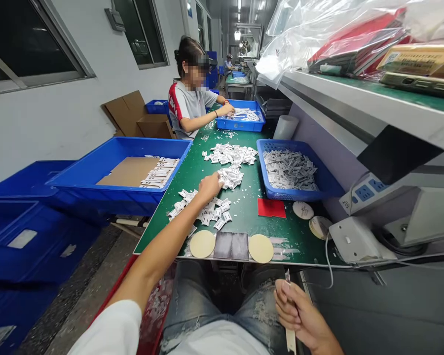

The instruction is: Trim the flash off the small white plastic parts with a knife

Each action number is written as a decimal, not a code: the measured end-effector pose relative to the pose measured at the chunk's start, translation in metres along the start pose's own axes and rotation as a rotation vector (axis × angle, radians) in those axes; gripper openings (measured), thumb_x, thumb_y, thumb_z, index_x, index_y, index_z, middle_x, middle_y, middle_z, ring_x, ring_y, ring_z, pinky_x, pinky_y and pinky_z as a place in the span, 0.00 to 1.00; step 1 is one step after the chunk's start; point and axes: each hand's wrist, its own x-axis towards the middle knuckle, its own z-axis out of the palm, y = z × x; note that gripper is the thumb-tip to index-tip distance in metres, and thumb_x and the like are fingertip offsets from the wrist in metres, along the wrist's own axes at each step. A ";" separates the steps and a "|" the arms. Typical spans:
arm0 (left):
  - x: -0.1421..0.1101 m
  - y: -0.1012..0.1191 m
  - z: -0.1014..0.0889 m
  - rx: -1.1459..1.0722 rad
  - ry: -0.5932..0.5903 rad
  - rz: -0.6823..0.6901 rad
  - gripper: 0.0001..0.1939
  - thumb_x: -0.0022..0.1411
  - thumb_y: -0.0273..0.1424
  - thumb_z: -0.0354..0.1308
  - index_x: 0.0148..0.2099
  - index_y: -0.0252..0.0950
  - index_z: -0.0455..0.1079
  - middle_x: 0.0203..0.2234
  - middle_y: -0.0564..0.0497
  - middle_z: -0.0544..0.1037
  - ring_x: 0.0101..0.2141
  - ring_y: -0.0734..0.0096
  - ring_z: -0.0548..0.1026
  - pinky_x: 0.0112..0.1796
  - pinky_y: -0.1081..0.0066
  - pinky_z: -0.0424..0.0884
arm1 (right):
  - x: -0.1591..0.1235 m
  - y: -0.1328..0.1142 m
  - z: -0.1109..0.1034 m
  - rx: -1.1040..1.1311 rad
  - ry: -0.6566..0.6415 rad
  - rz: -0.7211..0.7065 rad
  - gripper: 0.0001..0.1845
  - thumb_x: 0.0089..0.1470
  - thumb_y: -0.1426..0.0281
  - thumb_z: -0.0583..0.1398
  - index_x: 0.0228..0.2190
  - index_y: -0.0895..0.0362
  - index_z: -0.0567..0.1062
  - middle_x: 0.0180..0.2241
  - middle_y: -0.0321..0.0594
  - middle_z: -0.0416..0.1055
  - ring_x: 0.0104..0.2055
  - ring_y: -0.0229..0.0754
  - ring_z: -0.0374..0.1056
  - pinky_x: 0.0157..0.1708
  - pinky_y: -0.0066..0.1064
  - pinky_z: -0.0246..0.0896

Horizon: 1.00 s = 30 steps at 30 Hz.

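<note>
Now: left hand (209, 187) open on white packets (203, 214), three heaps | right hand (299, 310) gripping one pale strip (290, 340)

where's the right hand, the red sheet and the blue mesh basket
right hand (299, 310), head view, back of the hand
red sheet (271, 208), head view, middle of the sheet
blue mesh basket (292, 195), head view, near wall
</note>
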 end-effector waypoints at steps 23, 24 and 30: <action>-0.251 -0.011 -0.059 -1.264 -0.017 -0.048 0.10 0.59 0.33 0.62 0.44 0.38 0.72 0.22 0.56 0.68 0.21 0.80 0.63 0.21 0.80 0.61 | 0.033 -0.088 0.128 -1.421 0.075 -0.963 0.25 0.62 0.50 0.49 0.31 0.58 0.69 0.24 0.36 0.65 0.25 0.38 0.58 0.27 0.30 0.46; -0.254 -0.011 -0.058 -1.248 -0.019 -0.044 0.08 0.59 0.33 0.62 0.41 0.38 0.72 0.22 0.56 0.69 0.21 0.80 0.63 0.21 0.80 0.61 | 0.036 -0.088 0.133 -1.489 0.095 -1.029 0.27 0.61 0.48 0.48 0.28 0.58 0.69 0.22 0.36 0.65 0.23 0.38 0.57 0.26 0.31 0.44; -0.261 -0.009 -0.059 -1.217 -0.037 -0.011 0.05 0.59 0.32 0.63 0.38 0.38 0.73 0.25 0.55 0.73 0.23 0.82 0.66 0.25 0.82 0.63 | 0.043 -0.090 0.147 -1.712 0.239 -1.162 0.32 0.61 0.46 0.43 0.21 0.56 0.66 0.17 0.35 0.60 0.20 0.39 0.50 0.24 0.33 0.38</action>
